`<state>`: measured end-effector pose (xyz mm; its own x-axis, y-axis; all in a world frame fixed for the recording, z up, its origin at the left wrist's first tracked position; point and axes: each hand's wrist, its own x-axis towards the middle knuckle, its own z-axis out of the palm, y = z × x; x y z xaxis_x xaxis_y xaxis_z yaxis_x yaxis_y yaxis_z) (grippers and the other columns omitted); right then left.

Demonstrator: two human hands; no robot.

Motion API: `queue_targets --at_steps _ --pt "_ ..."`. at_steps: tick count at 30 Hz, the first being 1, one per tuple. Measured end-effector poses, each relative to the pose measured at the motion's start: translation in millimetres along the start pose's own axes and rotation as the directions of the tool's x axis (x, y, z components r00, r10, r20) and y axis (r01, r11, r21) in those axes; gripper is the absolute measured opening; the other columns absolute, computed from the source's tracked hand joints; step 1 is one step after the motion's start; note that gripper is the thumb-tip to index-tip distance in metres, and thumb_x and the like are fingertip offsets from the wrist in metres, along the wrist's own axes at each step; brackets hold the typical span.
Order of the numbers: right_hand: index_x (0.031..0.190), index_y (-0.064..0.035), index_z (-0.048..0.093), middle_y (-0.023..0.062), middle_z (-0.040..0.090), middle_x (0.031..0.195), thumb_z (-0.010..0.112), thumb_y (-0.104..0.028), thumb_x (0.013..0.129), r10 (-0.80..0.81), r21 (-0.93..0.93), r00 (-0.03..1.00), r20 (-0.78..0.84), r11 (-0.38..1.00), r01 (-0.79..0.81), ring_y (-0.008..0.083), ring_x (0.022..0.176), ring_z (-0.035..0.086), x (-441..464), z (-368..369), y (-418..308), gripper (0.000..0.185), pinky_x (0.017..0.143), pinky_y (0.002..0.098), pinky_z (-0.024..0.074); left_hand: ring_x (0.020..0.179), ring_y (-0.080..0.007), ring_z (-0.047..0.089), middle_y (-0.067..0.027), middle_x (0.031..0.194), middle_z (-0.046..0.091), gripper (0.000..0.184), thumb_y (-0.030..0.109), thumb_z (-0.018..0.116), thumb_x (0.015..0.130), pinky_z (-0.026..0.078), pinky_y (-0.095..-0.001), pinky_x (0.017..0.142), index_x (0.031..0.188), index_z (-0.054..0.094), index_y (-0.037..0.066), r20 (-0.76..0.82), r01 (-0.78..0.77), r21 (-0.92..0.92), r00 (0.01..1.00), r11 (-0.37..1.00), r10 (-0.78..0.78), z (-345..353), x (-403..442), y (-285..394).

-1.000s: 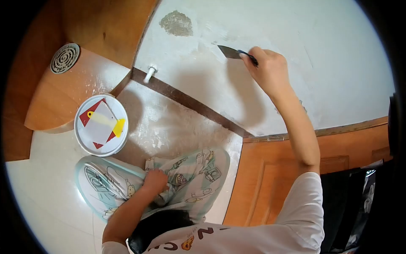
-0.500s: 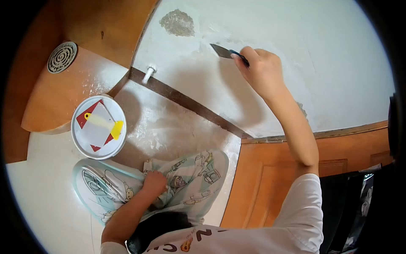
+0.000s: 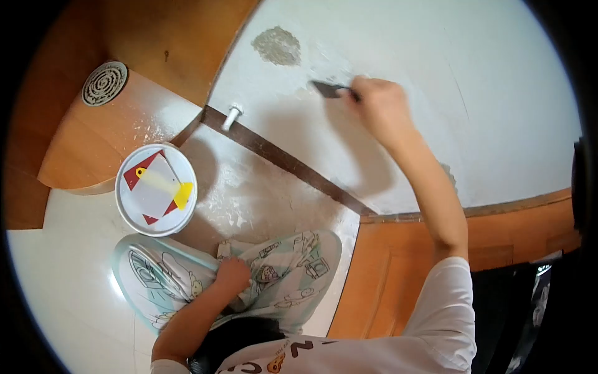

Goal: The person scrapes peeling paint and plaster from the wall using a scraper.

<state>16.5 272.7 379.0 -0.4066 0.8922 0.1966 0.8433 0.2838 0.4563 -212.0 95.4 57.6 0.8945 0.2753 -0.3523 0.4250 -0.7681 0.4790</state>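
Observation:
My right hand (image 3: pixel 383 109) is closed round the handle of a putty knife (image 3: pixel 327 89). Its dark flat blade points left, at the white wall (image 3: pixel 423 50); whether the edge touches cannot be made out. Just above the blade, the wall has whitish smears. Up and to the left of them is a rough grey bare patch (image 3: pixel 276 46). My left hand (image 3: pixel 234 275) rests on the patterned trousers (image 3: pixel 289 274) in my lap, fingers curled; what they hold, if anything, is hidden.
A white bucket (image 3: pixel 119 193) with a red, yellow and white label on top stands left of my knees. A white pipe stub (image 3: pixel 232 116) juts out by the brown skirting (image 3: pixel 280 159). At left is a wooden ledge with a round grate (image 3: pixel 104 83); a wooden door (image 3: pixel 398 268) stands right.
The putty knife and my right hand have moved slightly down relative to the grey patch, and the hand looks blurred. The whole view has shifted a little. My left hand stays in my lap.

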Motion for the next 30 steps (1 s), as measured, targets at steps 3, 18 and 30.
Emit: queue_targets --at_steps 3,18,30 --pt "0.067 -0.0053 0.052 0.0104 0.055 0.055 0.059 -0.019 0.077 0.063 -0.039 0.995 -0.073 0.997 -0.066 0.0277 0.051 0.055 -1 -13 4 0.019 0.048 0.0380 0.0441 0.087 -0.0255 0.056 -0.0087 0.086 0.059 0.040 0.042 0.069 0.066 0.044 -0.0378 0.071 0.082 0.066 0.005 0.012 0.011 -0.001 1.000 1.000 -0.011 1 3 8" --pt "0.065 -0.0043 0.052 0.0107 0.057 0.059 0.061 -0.017 0.075 -0.052 -0.166 0.995 0.089 0.984 0.066 0.0287 0.058 0.058 24 -32 -1 0.018 0.051 0.0398 0.0456 0.090 -0.0249 0.053 -0.0082 0.086 0.059 0.034 0.038 0.068 0.067 0.040 -0.0382 0.074 0.082 0.066 0.007 0.016 0.039 0.045 0.999 0.998 -0.039 12 7 14" --pt "0.066 -0.0048 0.053 0.0125 0.057 0.059 0.060 -0.018 0.076 0.006 -0.111 0.996 0.086 0.994 0.003 0.0299 0.058 0.057 32 -33 -10 0.018 0.052 0.0404 0.0459 0.087 -0.0245 0.054 -0.0074 0.083 0.059 0.036 0.040 0.070 0.063 0.041 -0.0369 0.071 0.080 0.067 0.008 -0.034 0.026 0.024 0.999 0.999 -0.025 11 3 8"
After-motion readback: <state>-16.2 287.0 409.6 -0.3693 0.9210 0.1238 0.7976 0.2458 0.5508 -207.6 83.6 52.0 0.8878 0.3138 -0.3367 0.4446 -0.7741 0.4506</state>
